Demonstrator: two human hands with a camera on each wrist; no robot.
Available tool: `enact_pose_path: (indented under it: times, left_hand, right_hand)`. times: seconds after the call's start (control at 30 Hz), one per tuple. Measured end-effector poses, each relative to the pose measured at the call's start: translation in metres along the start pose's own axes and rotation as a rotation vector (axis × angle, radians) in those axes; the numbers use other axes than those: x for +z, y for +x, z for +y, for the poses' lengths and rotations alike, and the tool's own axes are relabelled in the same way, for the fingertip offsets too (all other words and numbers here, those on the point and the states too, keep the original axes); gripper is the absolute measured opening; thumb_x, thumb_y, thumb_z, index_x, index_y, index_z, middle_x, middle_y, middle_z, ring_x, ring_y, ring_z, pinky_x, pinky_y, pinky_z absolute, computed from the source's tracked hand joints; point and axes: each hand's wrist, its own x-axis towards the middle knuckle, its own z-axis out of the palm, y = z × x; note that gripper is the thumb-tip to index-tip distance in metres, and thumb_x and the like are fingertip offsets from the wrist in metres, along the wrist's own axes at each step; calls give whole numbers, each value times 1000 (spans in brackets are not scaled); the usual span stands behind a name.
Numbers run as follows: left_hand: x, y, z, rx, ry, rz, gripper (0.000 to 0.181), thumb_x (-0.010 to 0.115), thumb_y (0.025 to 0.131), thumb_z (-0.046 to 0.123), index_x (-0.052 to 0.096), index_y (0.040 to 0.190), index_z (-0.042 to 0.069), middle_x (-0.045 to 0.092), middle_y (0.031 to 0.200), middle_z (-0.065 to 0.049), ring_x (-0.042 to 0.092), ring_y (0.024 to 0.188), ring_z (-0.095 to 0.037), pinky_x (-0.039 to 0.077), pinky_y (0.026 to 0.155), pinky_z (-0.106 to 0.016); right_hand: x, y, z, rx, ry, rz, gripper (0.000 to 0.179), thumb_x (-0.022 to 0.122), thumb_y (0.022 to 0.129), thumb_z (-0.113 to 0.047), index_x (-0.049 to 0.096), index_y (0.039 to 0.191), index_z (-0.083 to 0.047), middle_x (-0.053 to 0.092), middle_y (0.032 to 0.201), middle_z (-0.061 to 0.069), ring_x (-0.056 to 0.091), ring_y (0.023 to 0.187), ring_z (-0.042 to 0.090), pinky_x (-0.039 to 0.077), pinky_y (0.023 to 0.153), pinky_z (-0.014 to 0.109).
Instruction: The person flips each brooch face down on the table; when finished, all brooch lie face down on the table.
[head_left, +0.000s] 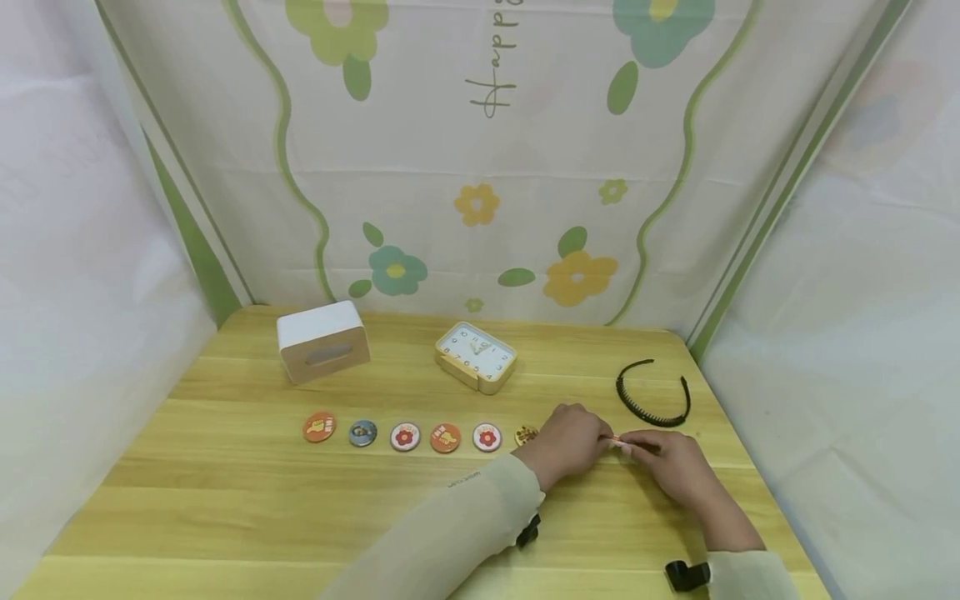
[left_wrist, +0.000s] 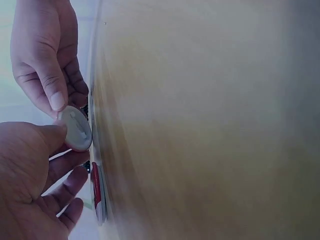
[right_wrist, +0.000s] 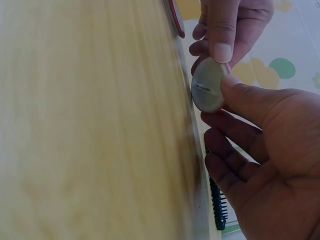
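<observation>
Both hands meet over the right part of the table at one round pin badge (head_left: 617,442). My left hand (head_left: 567,442) pinches its left edge, and my right hand (head_left: 675,467) pinches the right edge between thumb and fingers. In the right wrist view the badge's pale back (right_wrist: 207,85) shows, with a thin pin across it; the left wrist view shows the same back (left_wrist: 76,129) tilted on edge. Its printed front is mostly hidden. Just left of my left hand lies a yellow and brown patterned badge (head_left: 526,434), partly covered by that hand.
Leftward runs a row of badges: white with a red flower (head_left: 487,437), orange (head_left: 446,437), another flower one (head_left: 405,436), blue (head_left: 363,432) and orange (head_left: 319,427). Behind stand a clock (head_left: 476,357) and a tissue box (head_left: 322,340). A black headband (head_left: 652,412) lies beyond my right hand.
</observation>
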Motion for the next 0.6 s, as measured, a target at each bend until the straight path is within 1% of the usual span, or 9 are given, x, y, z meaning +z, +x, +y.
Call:
enact_pose_path:
  times: [0.07,0.13,0.27,0.37,0.43,0.5,0.6]
  left_hand:
    - [-2,0,1,13,20,5,28,59,113,42,80,94,37,72,83,20,65,92,-4,51,99,-31]
    - [-3,0,2,23,43,7,31,58,114,40,77,90,34,67,77,17,65,88,-5,52,99,-30]
    - [-3,1,4,23,68,10,29,58,114,35,79,95,33,70,79,17,65,85,-3,53,100,-27]
    - [-3,2,4,18,70,13,28,59,114,33,80,96,30,71,81,17,63,79,-2,54,92,-24]
    - [-3,3,5,4,44,13,29,59,114,33,79,94,29,70,80,16,60,75,-2,53,84,-22]
    - [-4,3,5,-21,-3,10,30,59,114,33,79,93,28,69,79,15,58,71,-2,50,76,-21]
    - [-6,3,7,-72,-86,-3,27,61,113,33,81,95,27,69,80,16,56,70,-3,46,70,-19]
  right_hand:
    - [0,0,0,6,4,7,23,73,106,-33,84,123,-24,81,126,5,75,122,37,60,101,58]
    - [0,0,0,10,3,16,23,72,107,-33,84,124,-23,81,127,7,73,125,39,59,102,60]
    - [0,0,1,15,10,36,23,70,108,-31,84,124,-21,81,127,10,72,126,42,58,103,63]
    - [1,0,1,13,17,61,22,71,108,-29,84,124,-20,81,126,10,73,125,41,59,100,61]
    - [2,1,0,16,26,80,22,75,106,-25,83,124,-18,82,123,9,75,121,38,61,98,57]
    - [3,2,0,13,31,83,22,78,103,-21,81,125,-18,82,121,6,76,116,35,63,94,51]
    - [5,4,-1,20,52,57,26,82,98,-15,78,124,-18,81,119,3,76,111,28,63,91,39]
